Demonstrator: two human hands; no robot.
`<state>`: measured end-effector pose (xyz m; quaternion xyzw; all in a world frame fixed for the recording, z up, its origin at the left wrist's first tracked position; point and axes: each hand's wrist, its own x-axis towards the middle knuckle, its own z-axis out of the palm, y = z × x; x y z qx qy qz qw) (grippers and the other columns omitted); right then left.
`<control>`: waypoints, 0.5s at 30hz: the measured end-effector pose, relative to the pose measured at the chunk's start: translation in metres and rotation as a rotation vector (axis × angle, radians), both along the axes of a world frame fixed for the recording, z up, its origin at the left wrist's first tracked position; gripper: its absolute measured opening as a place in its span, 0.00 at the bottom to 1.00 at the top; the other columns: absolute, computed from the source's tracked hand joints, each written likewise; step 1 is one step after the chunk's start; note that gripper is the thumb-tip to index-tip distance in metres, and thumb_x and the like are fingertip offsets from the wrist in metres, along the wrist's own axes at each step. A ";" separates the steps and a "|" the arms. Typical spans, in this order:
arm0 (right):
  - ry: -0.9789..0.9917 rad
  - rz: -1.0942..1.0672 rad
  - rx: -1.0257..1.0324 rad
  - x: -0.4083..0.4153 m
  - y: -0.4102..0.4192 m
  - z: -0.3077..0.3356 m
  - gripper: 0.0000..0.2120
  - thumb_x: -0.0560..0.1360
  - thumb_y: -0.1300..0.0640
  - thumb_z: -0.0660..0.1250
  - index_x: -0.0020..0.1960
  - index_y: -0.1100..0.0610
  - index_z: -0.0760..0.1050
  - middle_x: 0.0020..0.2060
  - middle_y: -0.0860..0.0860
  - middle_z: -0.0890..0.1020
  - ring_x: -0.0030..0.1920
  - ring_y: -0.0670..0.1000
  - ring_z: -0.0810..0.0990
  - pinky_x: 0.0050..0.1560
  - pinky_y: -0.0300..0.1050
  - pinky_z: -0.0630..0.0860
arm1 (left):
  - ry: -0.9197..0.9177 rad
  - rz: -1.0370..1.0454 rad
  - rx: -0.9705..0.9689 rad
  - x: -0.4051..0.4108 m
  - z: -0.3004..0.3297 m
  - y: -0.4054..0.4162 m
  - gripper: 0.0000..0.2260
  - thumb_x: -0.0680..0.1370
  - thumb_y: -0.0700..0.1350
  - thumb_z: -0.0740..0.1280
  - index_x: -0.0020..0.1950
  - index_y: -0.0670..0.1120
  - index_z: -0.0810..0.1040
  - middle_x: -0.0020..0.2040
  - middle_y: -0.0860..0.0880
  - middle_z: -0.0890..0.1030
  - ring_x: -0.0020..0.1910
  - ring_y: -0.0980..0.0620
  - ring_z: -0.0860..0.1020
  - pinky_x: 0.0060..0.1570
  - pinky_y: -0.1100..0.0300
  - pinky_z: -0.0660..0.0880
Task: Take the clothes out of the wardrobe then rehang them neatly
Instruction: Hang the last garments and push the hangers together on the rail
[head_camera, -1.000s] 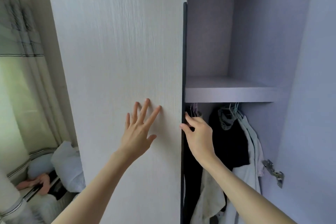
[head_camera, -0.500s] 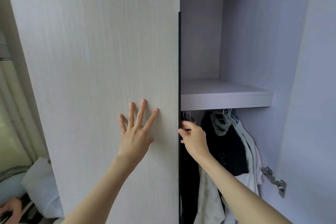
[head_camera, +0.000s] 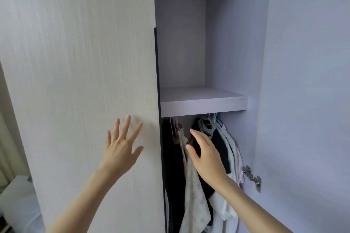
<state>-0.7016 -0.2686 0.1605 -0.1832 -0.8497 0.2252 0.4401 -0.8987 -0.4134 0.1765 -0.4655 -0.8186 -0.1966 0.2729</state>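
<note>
Right hand (head_camera: 205,157) inside open wardrobe, fingers straight and relaxed, holding nothing, reaching among dark and pale hanging clothes (head_camera: 191,185) under lilac shelf (head_camera: 203,105). Left hand (head_camera: 121,149) spread flat on pale wood-grain door (head_camera: 79,62). Metal hinge (head_camera: 251,177) at right.

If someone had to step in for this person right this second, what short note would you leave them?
Left hand: open, fingers spread, flat against the closed pale wood-grain wardrobe door.
Right hand: open, holding nothing, reaching into the open side in front of the hanging clothes.
Clothes: black, cream and white garments all hang on hangers under the pale lilac shelf; whether the hand touches them cannot be told.
Done: right side of the wardrobe stands open.
Left: take every garment out, then rehang them neatly.
</note>
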 end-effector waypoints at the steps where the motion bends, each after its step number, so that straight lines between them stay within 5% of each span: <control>1: 0.021 -0.026 0.043 0.019 0.000 0.003 0.23 0.79 0.54 0.59 0.73 0.52 0.61 0.68 0.42 0.65 0.68 0.38 0.61 0.63 0.23 0.52 | 0.017 -0.036 0.020 0.015 -0.002 0.000 0.33 0.77 0.51 0.65 0.75 0.55 0.47 0.75 0.51 0.40 0.73 0.45 0.36 0.71 0.41 0.45; 6: 0.088 -0.097 0.132 0.122 -0.010 0.010 0.22 0.79 0.50 0.55 0.72 0.54 0.63 0.68 0.45 0.67 0.69 0.42 0.63 0.65 0.23 0.52 | 0.099 -0.254 0.150 0.119 -0.011 0.003 0.31 0.76 0.44 0.67 0.75 0.54 0.56 0.76 0.47 0.52 0.75 0.46 0.44 0.69 0.44 0.49; 15: 0.285 -0.269 0.310 0.301 -0.012 0.021 0.20 0.77 0.54 0.53 0.65 0.60 0.72 0.61 0.49 0.74 0.63 0.43 0.69 0.64 0.25 0.57 | 0.050 -0.484 0.083 0.317 0.001 0.042 0.27 0.81 0.47 0.57 0.73 0.59 0.44 0.74 0.56 0.39 0.73 0.53 0.33 0.67 0.61 0.31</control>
